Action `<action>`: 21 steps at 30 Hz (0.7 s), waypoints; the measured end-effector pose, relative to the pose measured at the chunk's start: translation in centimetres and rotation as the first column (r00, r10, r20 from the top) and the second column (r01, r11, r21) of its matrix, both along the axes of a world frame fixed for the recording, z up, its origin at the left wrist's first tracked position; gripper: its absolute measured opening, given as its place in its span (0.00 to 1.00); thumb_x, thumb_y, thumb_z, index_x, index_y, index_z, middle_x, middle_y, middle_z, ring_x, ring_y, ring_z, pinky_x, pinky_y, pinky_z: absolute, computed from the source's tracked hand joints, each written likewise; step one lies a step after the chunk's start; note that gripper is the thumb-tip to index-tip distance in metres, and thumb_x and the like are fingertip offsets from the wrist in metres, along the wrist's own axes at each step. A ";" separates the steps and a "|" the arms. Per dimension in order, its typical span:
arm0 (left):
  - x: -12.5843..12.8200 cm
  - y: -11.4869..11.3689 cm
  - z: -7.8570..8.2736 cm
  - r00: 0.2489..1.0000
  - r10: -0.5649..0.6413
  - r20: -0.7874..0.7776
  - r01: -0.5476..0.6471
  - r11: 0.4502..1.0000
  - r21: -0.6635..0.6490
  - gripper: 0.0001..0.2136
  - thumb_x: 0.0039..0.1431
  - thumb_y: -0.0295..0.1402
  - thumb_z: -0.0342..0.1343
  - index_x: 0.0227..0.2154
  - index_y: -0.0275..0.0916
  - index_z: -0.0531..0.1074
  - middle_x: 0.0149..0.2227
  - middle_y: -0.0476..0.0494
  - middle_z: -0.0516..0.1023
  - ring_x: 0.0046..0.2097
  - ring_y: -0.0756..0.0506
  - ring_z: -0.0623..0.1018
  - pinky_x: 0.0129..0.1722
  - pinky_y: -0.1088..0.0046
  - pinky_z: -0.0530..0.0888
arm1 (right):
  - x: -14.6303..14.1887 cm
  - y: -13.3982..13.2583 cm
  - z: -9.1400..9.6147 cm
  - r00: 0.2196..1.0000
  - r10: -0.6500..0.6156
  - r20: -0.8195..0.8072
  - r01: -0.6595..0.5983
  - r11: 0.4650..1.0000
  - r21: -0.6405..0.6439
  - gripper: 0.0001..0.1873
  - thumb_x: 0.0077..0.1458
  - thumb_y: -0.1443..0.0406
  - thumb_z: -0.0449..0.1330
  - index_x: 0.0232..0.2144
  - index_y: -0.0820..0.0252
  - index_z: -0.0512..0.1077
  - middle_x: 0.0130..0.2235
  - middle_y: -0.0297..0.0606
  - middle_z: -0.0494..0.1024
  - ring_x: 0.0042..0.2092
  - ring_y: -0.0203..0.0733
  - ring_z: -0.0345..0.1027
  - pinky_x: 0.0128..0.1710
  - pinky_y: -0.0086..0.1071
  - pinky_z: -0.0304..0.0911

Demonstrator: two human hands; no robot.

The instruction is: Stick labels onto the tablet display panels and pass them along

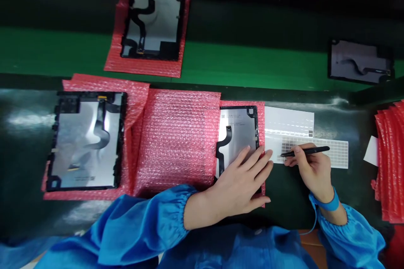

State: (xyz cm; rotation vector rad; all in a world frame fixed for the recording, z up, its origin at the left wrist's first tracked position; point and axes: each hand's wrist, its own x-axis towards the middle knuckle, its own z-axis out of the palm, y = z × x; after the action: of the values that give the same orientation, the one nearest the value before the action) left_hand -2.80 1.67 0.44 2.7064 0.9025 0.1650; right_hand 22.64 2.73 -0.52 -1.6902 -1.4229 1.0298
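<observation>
Left hand [236, 184] partly hides panel [241, 138].

1. Readable text: none; every word, brand and number is too small or blurred.
2. Middle panel [241, 134]: tiny dark print in rows near the top of its silver back, small square code-like mark at the top left. Can't be read.
3. Left panel [75, 134]: faint print low on its silver back, small dark square mark just right of it. Same, illegible.
4. Label sheet [339, 154]: grid of small cells; whether they carry print can't be told.
5. White sheet [288, 119]: small dark square marks at lower right corner, content unresolved.
</observation>
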 end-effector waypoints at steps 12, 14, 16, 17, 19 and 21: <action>-3.7 1.0 -0.4 0.972 0.175 0.154 -0.170 0.984 -0.048 0.39 0.73 0.57 0.52 0.76 0.35 0.56 0.80 0.33 0.52 0.80 0.30 0.51 0.77 0.47 0.54 | 0.6 0.9 0.2 0.985 -0.007 -0.174 -0.015 0.992 -0.124 0.19 0.69 0.48 0.66 0.37 0.57 0.77 0.27 0.38 0.85 0.26 0.45 0.82 0.27 0.34 0.80; -6.2 1.1 -1.0 0.924 0.354 0.146 -0.352 0.935 -0.042 0.40 0.74 0.53 0.53 0.79 0.36 0.49 0.80 0.31 0.49 0.80 0.30 0.51 0.77 0.45 0.54 | 0.7 1.3 0.4 0.972 -0.043 -0.229 0.008 0.989 -0.149 0.20 0.67 0.46 0.67 0.36 0.56 0.78 0.26 0.38 0.84 0.24 0.46 0.81 0.27 0.37 0.81; -8.8 0.9 -1.6 0.859 0.493 0.137 -0.492 0.869 -0.045 0.41 0.75 0.48 0.54 0.80 0.40 0.43 0.80 0.30 0.49 0.80 0.29 0.51 0.77 0.42 0.55 | 1.0 1.6 0.6 0.963 -0.078 -0.259 0.032 0.984 -0.176 0.21 0.65 0.45 0.69 0.34 0.55 0.79 0.24 0.37 0.83 0.23 0.47 0.80 0.26 0.39 0.81; -9.9 0.8 -1.9 0.831 0.537 0.147 -0.536 0.843 -0.053 0.40 0.75 0.45 0.55 0.80 0.41 0.42 0.80 0.30 0.49 0.80 0.29 0.51 0.77 0.41 0.55 | 1.2 1.7 0.7 0.959 -0.095 -0.269 0.044 0.981 -0.187 0.21 0.64 0.46 0.69 0.33 0.55 0.79 0.24 0.37 0.83 0.22 0.47 0.79 0.26 0.39 0.81; -11.7 0.5 -2.1 0.779 0.592 0.206 -0.586 0.804 -0.095 0.38 0.76 0.38 0.53 0.80 0.43 0.42 0.80 0.31 0.50 0.80 0.30 0.52 0.77 0.40 0.56 | 1.5 2.1 0.8 0.946 -0.129 -0.296 0.068 0.976 -0.208 0.19 0.63 0.47 0.71 0.33 0.55 0.80 0.24 0.37 0.83 0.22 0.47 0.79 0.25 0.38 0.79; -12.7 0.4 -2.1 0.715 0.631 0.302 -0.612 0.773 -0.165 0.34 0.77 0.30 0.49 0.79 0.45 0.45 0.80 0.33 0.52 0.80 0.34 0.54 0.77 0.43 0.60 | 1.3 2.5 1.0 0.930 -0.168 -0.328 0.095 0.970 -0.226 0.19 0.62 0.48 0.72 0.32 0.56 0.80 0.25 0.37 0.83 0.21 0.46 0.77 0.23 0.37 0.78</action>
State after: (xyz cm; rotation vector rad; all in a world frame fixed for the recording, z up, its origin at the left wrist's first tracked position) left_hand -15.47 2.06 -1.63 2.1049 1.6326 0.7138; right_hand 23.96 5.20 0.44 -1.6226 -0.9908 1.3577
